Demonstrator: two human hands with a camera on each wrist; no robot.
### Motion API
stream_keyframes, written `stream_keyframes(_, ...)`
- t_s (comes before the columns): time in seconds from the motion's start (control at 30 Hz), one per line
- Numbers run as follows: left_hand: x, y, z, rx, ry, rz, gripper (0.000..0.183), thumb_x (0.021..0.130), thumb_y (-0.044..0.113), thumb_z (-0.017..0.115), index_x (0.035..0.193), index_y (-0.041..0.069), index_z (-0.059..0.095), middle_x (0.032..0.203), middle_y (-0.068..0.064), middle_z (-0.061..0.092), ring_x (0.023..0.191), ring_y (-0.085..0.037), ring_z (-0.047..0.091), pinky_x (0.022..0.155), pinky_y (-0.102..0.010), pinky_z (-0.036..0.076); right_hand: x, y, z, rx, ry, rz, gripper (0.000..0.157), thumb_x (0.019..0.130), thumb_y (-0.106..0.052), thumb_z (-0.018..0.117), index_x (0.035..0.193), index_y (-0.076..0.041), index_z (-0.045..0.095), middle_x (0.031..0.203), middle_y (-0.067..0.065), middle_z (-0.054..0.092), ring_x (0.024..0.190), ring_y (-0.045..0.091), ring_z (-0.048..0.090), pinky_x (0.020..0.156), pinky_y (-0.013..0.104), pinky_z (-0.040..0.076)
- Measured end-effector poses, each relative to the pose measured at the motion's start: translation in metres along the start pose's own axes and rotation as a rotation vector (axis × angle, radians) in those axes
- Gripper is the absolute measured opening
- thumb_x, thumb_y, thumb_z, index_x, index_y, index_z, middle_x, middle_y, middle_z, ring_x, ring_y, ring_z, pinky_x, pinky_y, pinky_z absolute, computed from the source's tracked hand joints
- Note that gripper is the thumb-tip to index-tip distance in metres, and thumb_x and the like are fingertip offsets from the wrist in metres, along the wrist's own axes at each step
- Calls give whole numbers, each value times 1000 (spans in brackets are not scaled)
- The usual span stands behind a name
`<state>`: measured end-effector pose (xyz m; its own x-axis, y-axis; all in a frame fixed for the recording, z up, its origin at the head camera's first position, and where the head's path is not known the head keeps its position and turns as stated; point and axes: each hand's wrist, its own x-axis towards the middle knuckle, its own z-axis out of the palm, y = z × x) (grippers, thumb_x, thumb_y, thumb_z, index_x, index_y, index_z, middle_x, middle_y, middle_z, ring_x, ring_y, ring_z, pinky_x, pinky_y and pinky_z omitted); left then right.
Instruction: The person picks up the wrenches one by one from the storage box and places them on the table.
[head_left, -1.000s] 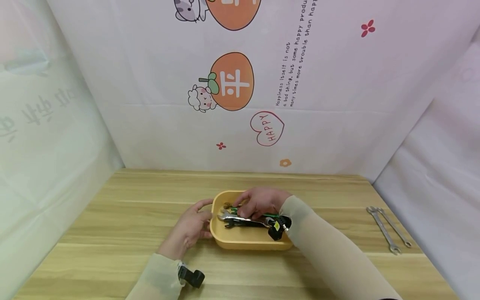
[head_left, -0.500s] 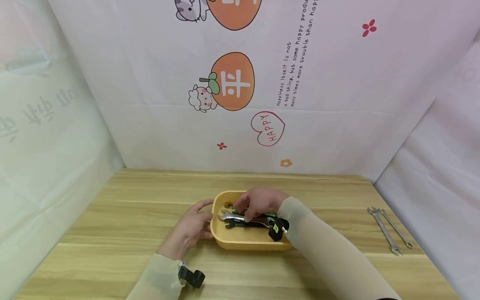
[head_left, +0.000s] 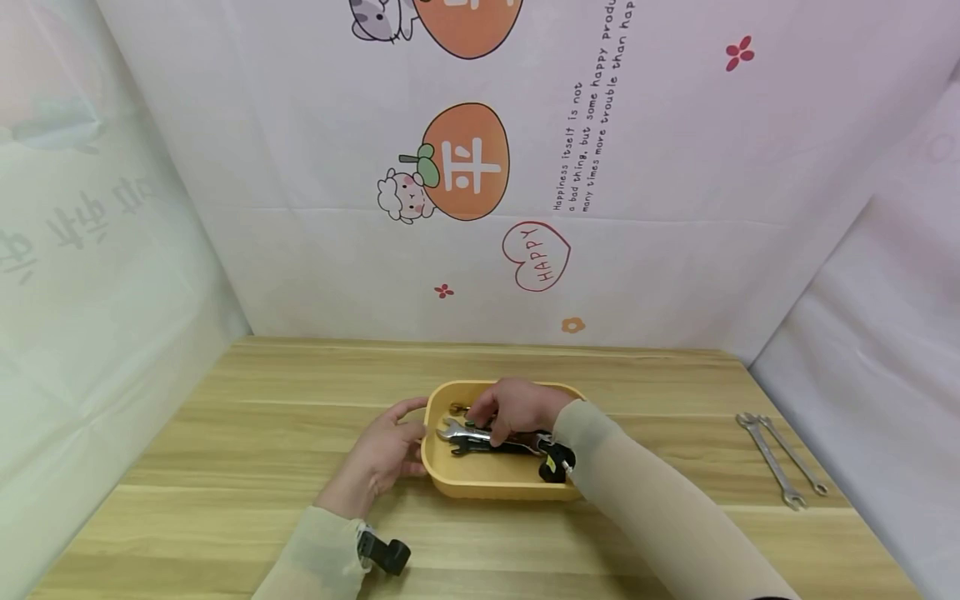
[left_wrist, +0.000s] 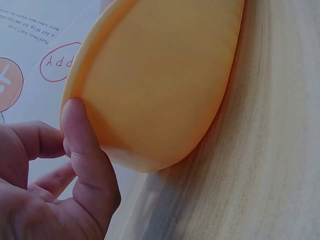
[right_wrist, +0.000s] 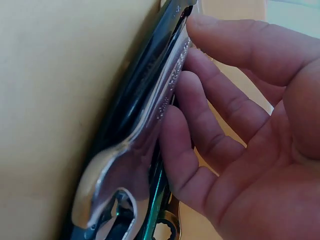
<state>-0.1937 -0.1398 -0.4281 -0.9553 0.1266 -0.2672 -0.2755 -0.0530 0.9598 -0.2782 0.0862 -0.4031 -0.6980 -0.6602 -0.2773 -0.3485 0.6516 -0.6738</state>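
Note:
A yellow plastic bin sits on the table with several wrenches lying in it. My left hand holds the bin's left end, its thumb against the outer wall by the rim. Inside the bin, my right hand pinches a chrome open-ended wrench along its shank, thumb on one side and curled fingers on the other. A black wrench lies alongside in front of it. In the right wrist view a green wrench and a brass-coloured ring end show beneath the chrome one.
Two silver wrenches, a larger one and a slimmer one, lie near the right edge of the wooden table. Printed white sheets stand behind and on both sides.
The right hand's fingers have drawn in around the chrome wrench, and the hand has shifted slightly left. Its cover over the green wrench has grown. The left hand and bin stay put.

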Motion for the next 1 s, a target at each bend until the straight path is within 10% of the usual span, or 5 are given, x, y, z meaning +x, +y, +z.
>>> stream_keyframes(1.0, -1, 1, 1, 4, -8, 1, 51, 89, 5, 50, 138, 16, 43, 95, -24, 53, 61, -19, 53, 52, -35, 52, 0, 5, 6, -267, 24, -113, 53, 69, 13, 62, 107, -23, 70, 92, -16, 60, 81, 11, 55, 66, 23, 47)
